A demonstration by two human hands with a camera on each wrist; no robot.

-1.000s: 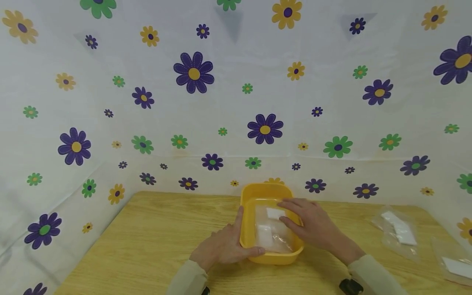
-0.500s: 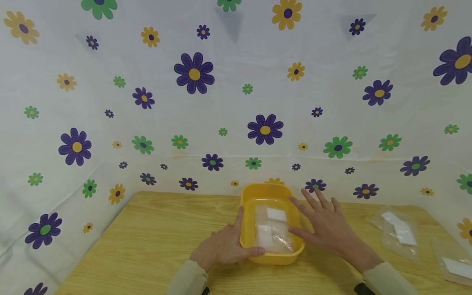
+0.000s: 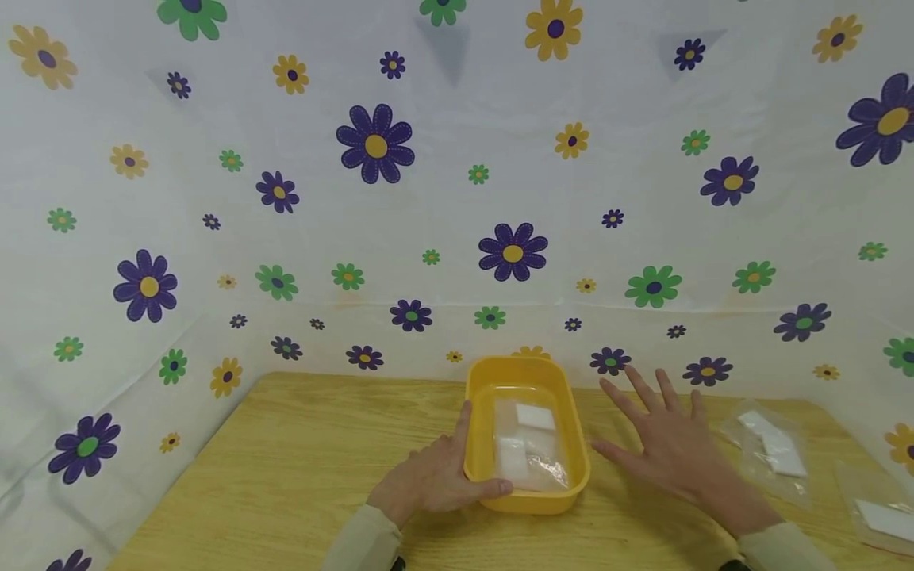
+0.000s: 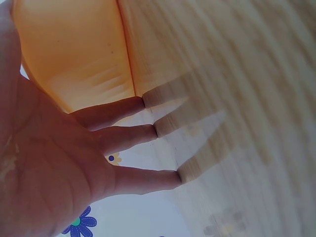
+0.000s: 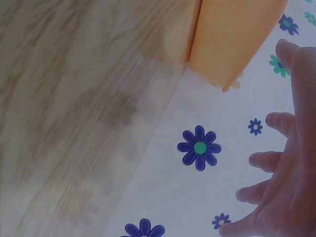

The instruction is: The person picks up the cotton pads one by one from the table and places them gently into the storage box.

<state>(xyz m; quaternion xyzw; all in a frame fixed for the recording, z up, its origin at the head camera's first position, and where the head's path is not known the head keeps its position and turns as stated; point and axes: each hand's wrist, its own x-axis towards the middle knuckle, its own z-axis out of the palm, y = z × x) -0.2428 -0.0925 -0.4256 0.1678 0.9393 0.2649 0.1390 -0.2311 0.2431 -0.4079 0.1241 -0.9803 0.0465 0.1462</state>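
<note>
In the head view a yellow plastic tub [image 3: 520, 369] stands on the wooden table. Inside it lie clear plastic bags [image 3: 546, 468] with white pieces [image 3: 535, 415] in or under the film. My left hand [image 3: 432, 480] rests at the tub's near left corner, thumb across the front rim and index finger along the left side. The left wrist view shows its other fingers [image 4: 143, 178] straight, tips at the table beside the orange-looking tub wall. My right hand [image 3: 674, 444] hovers right of the tub, fingers spread, holding nothing; the right wrist view shows it apart from the tub.
Two more clear bags with white pieces lie on the table's right side, one farther back [image 3: 774, 444] and one near the right edge [image 3: 889, 519]. A white flower-printed sheet [image 3: 443, 214] hangs behind the table [image 3: 321, 444] and along both sides.
My right hand has left the bags inside the tub, spread its fingers and moved right past the tub's side. My left hand and the tub have stayed in place.
</note>
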